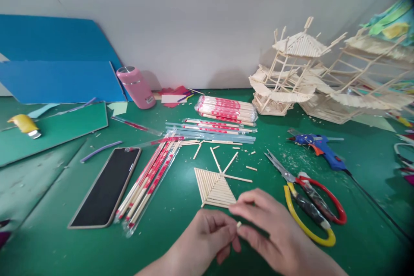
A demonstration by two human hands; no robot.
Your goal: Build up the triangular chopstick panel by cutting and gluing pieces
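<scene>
My left hand is closed in a pinch, and the pale end of a short wooden stick pokes out of its fingertips. Most of that stick is hidden by the fingers. Close by on the right, my right hand has its thumb and fingers apart, the thumb right beside the stick's end. Its fingertips reach the near corner of a partly filled panel of glued sticks. The panel lies flat on the green table, with three bare sticks spreading from its centre point.
Scissors and a blue glue gun with its cord lie right. Wrapped chopsticks and a phone lie left. Behind are a chopstick bundle, a pink bottle and stick-built pavilion models. Stick offcuts are scattered around.
</scene>
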